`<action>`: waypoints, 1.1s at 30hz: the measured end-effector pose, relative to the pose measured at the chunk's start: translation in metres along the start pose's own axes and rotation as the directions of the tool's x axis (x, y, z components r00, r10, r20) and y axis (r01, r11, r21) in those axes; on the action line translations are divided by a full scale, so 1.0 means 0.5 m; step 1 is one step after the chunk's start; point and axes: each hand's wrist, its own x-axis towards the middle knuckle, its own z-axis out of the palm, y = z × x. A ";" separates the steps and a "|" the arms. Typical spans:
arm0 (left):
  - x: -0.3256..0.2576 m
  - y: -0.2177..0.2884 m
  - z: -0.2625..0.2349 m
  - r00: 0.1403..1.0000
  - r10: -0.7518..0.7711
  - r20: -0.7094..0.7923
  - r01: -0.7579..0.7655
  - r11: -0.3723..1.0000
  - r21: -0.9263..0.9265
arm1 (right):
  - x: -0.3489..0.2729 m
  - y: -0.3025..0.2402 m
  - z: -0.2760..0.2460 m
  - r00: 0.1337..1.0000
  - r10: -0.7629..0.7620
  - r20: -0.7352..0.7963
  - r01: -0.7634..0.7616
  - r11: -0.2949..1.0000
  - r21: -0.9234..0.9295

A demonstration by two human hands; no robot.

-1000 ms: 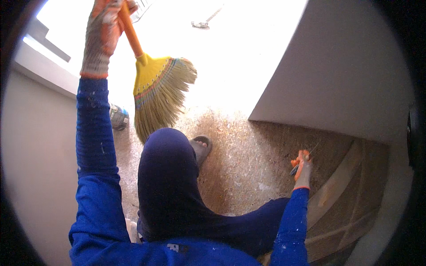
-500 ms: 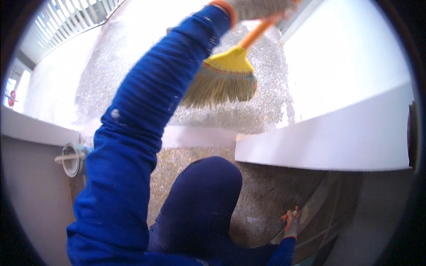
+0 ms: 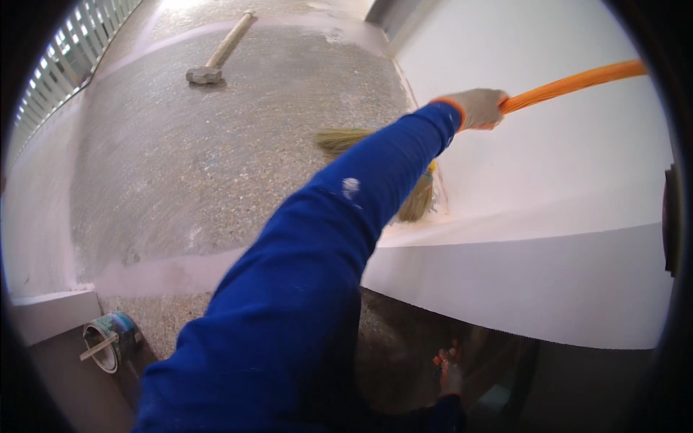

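Observation:
My left hand [image 3: 482,108], in a pale glove with orange trim, is closed round the orange handle of a broom [image 3: 574,85]. The handle runs from the hand toward the upper right, in front of the white wall. My blue sleeve hides the middle of the broom head. Straw bristles [image 3: 416,199] show below the forearm beside the wall's foot, and others stick out above it. Low in the picture, in shadow, is my right hand [image 3: 449,368], gloved with orange fingertips. Its fingers look apart, and I make out nothing held in it.
A sledgehammer [image 3: 206,74] with a wooden handle lies on the rough pebbled floor [image 3: 173,137]. At lower left stands a paint-stained bucket [image 3: 123,339] with a stick across its mouth. The white wall [image 3: 520,285] borders the right side; a slatted railing [image 3: 68,65] is at upper left.
My left hand and the broom have shifted right and lower in the view, to the white wall. The handle now slants further right. The view has moved, bringing the sledgehammer into full sight.

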 end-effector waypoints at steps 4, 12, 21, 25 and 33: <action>0.032 -0.122 0.123 0.885 -0.097 -0.456 0.293 0.877 0.382 | 0.077 -0.046 0.018 0.996 -0.037 0.080 0.043 0.997 -0.069; -0.337 -0.363 0.116 0.812 -0.400 -0.426 0.481 0.871 0.099 | 0.288 0.001 -0.033 0.901 -0.031 0.433 0.232 0.878 -0.420; -0.675 -0.442 0.135 0.665 -0.636 -0.392 0.746 0.595 0.299 | 0.540 0.023 -0.059 0.915 0.015 0.404 0.095 0.963 -0.251; -0.815 -0.366 0.138 0.516 -0.718 -0.466 0.836 0.541 0.091 | 0.538 -0.004 -0.040 0.859 0.017 0.512 0.139 0.954 -0.265; -1.234 -0.182 0.240 0.330 -0.523 -0.786 0.610 0.753 -0.245 | 0.509 -0.011 0.030 0.655 0.129 0.745 0.303 0.858 -0.415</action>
